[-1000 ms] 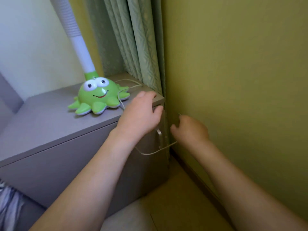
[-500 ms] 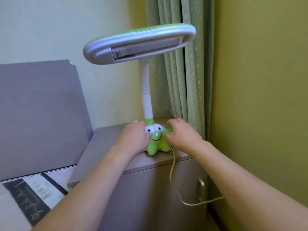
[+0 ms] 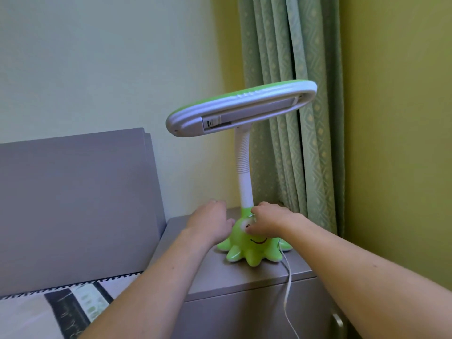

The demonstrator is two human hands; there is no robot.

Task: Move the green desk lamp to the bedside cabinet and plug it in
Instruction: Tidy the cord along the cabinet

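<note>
The green desk lamp point(image 3: 252, 248) stands upright on the grey bedside cabinet point(image 3: 220, 277). Its base is an octopus figure with a smiling face, its neck a white flexible tube, its oval head silver and green. My left hand point(image 3: 210, 225) rests against the left side of the base. My right hand point(image 3: 271, 222) lies over the top front of the base, covering the eyes, the thumb pressed on the face. The white cord point(image 3: 287, 289) runs from the base over the cabinet's front edge and down. The plug and any socket are hidden.
A grey headboard point(image 3: 78, 204) and a bed with patterned bedding point(image 3: 73, 307) lie to the left. Green curtains point(image 3: 288, 69) hang behind the cabinet. A yellow-green wall point(image 3: 396, 143) closes the right side. A metal handle point(image 3: 338, 322) shows on the cabinet front.
A second ago my hands were low at the cabinet's right front corner by the cord. They have come up onto the lamp base, and my right hand has slid over its face.
</note>
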